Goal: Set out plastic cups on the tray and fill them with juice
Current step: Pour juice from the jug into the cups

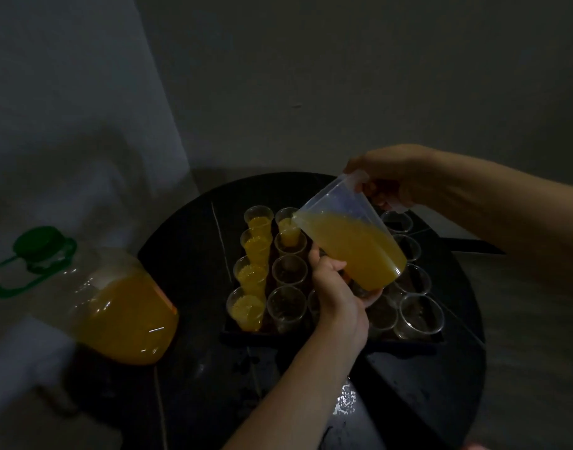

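One big juice bottle (116, 306) with a green cap sat at the left of the table (197, 384); four filled cups (251, 274) lined the left column of the tray (311, 338). The left hand (337, 290) cupped the base of the tilted pitcher (350, 241), whose spout was over the second column's far cup (287, 222), while the right hand (392, 177) gripped its handle.

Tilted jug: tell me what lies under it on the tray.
The left hand holds the jug from below. Beneath, empty cups stand on the tray; those directly underneath are hidden by jug and hand.
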A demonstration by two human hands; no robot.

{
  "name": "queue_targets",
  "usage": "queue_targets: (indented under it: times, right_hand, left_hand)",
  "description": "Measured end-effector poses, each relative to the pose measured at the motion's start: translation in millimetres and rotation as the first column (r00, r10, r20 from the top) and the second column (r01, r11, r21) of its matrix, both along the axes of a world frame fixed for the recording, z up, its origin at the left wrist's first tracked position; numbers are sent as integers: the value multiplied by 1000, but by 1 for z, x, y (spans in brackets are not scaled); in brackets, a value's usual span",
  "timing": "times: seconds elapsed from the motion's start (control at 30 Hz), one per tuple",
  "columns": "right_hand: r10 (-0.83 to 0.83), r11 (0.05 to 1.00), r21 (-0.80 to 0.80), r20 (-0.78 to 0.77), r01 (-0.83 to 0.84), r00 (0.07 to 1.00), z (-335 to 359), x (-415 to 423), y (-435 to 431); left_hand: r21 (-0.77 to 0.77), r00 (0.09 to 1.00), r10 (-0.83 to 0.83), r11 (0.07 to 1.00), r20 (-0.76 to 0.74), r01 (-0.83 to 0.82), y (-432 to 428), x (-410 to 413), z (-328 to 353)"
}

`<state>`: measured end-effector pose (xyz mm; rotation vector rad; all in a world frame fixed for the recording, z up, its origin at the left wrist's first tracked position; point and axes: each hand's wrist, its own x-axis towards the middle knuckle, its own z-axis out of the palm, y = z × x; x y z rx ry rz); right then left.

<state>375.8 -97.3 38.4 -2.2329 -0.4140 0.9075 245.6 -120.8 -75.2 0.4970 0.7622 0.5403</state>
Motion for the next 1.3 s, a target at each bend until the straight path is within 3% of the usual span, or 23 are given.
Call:
queue_targets:
  times: [1.3]
  right_hand:
    - [51,993,-106,22,-48,998,-4,1,7]
  left_hand:
    - [-79,1000,11,997,-3,-11,-4,2,-3]
